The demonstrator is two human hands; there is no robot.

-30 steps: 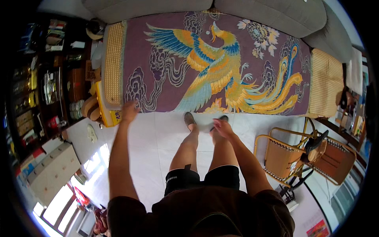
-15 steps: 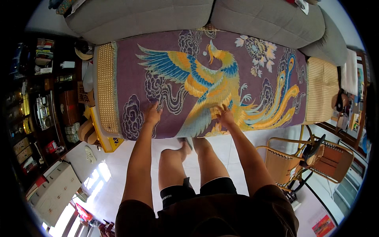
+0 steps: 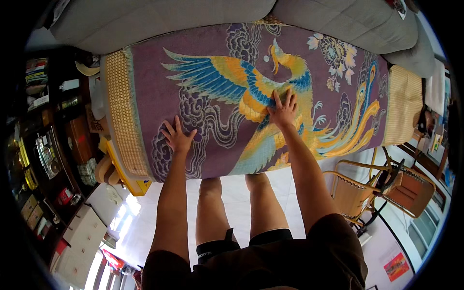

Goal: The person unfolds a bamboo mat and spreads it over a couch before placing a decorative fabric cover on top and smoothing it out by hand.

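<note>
A purple sofa cover with a woven phoenix, swirling clouds and pale flowers lies spread over the sofa seat. My left hand rests on its near left part, over a cloud motif, fingers spread. Farther in, my right hand lies on the phoenix's body, its fingers apart too. Neither hand grips anything. Beyond the cover's fringed left end, a woven straw mat shows; more of the matting is bare at the right end.
Grey back cushions line the sofa's far side. A yellow box stands by its left front corner, near a dark shelf unit full of goods. At the right is a folding chair with a metal frame.
My right hand has moved farther in over the phoenix, and its fingers have spread. My left hand has shifted slightly left with fingers spread wider. My legs are now close against the sofa front.
</note>
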